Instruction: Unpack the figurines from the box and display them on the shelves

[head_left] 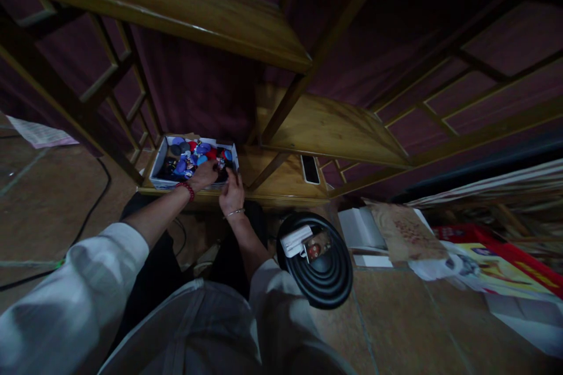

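A white-walled cardboard box (pixel 159 184) sits on the low wooden shelf in front of me. Inside lie several small rounded bundles (pixel 203 148) in blue, purple, red and black; their exact kind is too dark and small to make out. My left hand (pixel 204 175), with a red bead bracelet at its wrist, reaches over the box's near wall, its fingers bent together among the dark items on the right side. Close beside it, my right hand (pixel 232 193), wearing a silver bangle, is at the box's near right corner with fingers closed. Whatever the fingertips hold is hidden.
A phone (pixel 310 170) lies on the low shelf (pixel 281 183). Upper wooden boards (pixel 176 6) and a slanted post overhang the box. On my right a round black ribbed stool (pixel 323 281) carries a white case (pixel 295 241) and a small packet. Papers and packaging (pixel 404 231) lie farther right.
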